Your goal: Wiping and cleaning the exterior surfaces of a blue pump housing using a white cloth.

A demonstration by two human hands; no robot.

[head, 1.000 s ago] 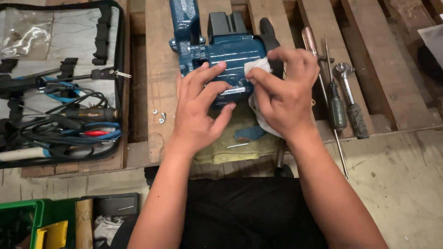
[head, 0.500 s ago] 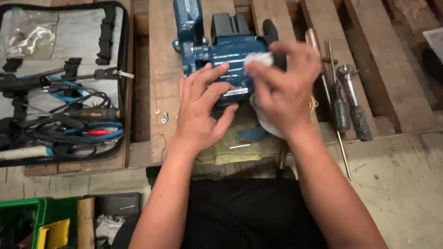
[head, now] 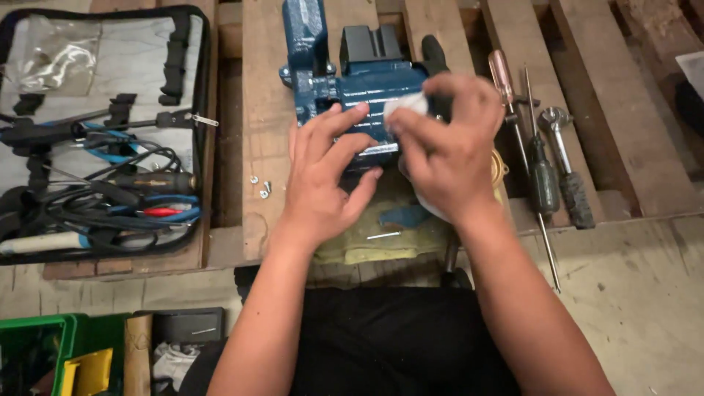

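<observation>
A dark blue power tool body (head: 367, 84) lies on a wooden pallet (head: 260, 95) in front of me. My left hand (head: 323, 172) rests flat on its near side with fingers spread. Pinched in the fingers of my right hand (head: 447, 154) is a white cloth (head: 405, 105), which presses on the tool's top right; the rest of the cloth hangs below the hand. A yellowish rag (head: 367, 238) with a small blue piece (head: 405, 216) and a thin metal pin lies under the tool.
An open black tool case (head: 95, 139) with pliers, wires and drivers lies at the left. Small screws (head: 260, 187) sit on the pallet. Two screwdrivers (head: 539, 169) and a ratchet handle (head: 565, 165) lie at the right. A green bin (head: 44, 352) stands bottom left.
My right hand slid the white cloth a little up and back across the tool's top. My left hand stayed on the tool's side.
</observation>
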